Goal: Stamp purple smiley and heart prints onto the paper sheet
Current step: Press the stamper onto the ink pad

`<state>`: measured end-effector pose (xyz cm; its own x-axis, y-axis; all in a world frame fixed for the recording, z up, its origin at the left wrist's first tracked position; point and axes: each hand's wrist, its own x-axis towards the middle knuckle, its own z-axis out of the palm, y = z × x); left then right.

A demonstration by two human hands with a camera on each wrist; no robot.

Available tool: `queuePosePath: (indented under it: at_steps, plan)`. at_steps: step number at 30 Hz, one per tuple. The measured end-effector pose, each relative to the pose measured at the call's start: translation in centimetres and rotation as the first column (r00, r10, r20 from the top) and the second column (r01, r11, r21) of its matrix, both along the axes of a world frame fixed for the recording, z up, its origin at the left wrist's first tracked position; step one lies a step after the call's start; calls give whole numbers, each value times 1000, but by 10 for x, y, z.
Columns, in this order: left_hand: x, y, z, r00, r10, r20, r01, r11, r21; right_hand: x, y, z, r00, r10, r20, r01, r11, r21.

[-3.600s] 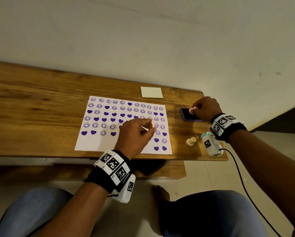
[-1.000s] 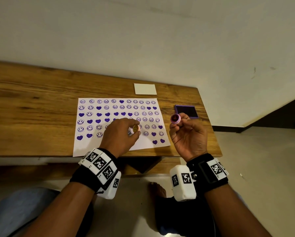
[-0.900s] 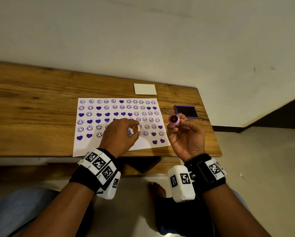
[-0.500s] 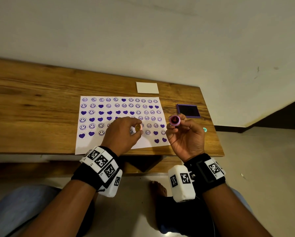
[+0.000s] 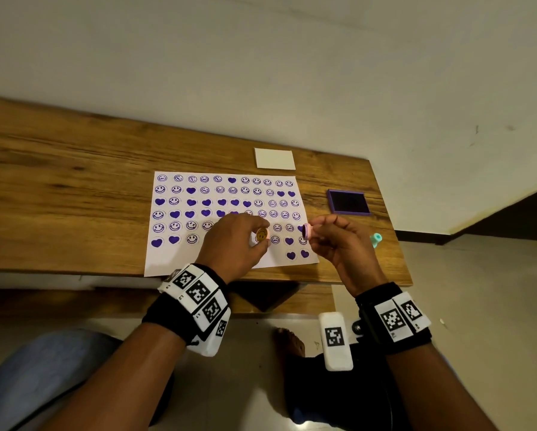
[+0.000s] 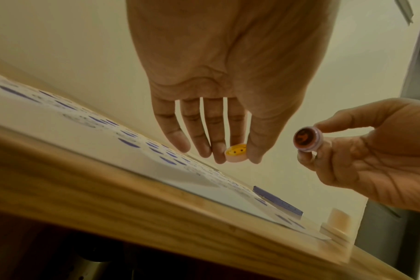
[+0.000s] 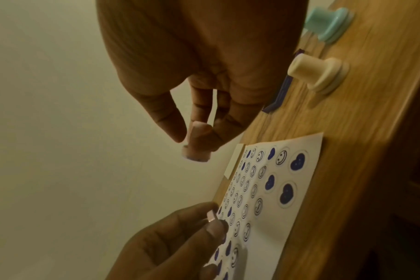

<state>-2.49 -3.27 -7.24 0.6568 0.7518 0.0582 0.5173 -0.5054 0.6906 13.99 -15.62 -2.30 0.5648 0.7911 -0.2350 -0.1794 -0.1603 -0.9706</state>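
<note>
— Fingers (image 6: 218, 151) of the left hand (image 5: 229, 241) are curled around a smiley stamp (image 6: 236, 153), pinching it low over the paper sheet (image 5: 180, 259) with its yellow smiley top facing up. What about the other side?

— Right hand (image 5: 341, 244) pinches a pink stamp (image 5: 307, 231) between thumb and fingertips, lifted off the desk (image 5: 58, 181) just beside the sheet's right edge. The left wrist view shows its dark inked face turned sideways.

— Where would the next prints go?

— Probably the bare lower strip of the sheet, near the two hearts at the bottom right. I'd turn the face flat down, set it beside the last print, press straight, then lift without sliding, or the purple may smear.

— Ink?

— Purple ink pad (image 5: 349, 202) lies open on the desk, right of the sheet. A cream stamp (image 7: 318, 73) and a teal stamp (image 7: 329, 24) stand near the desk's edge.
</note>
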Motion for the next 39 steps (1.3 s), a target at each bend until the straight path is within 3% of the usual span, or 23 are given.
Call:
queuePosePath:
  at_steps: [4, 7, 11, 15, 25, 39]
  plan:
    - [-2, 1, 1, 1000, -7, -18, 7, 1000, 9, -5, 5, -2, 977, 39, 208, -9, 989, -144]
    - [-6, 4, 2, 999, 3, -33, -3, 1000, 3, -9, 11, -8, 911, 93, 401, 8, 970, -241]
    - [-6, 5, 3, 999, 2, -49, -2, 1000, -2, -18, 15, -18, 749, 246, 615, -28, 939, -343]
    - [-7, 7, 3, 999, 7, -54, -6, 1000, 6, -26, 21, -22, 587, 341, 735, -44, 919, -391]
    - [-5, 6, 4, 998, 4, -59, -5, 1000, -15, -42, 34, -20, 348, 522, 779, -11, 833, -554]
    - [-6, 2, 4, 994, -22, -103, 22, 1000, -7, -46, 58, -10, 213, 701, 680, 30, 691, -722]
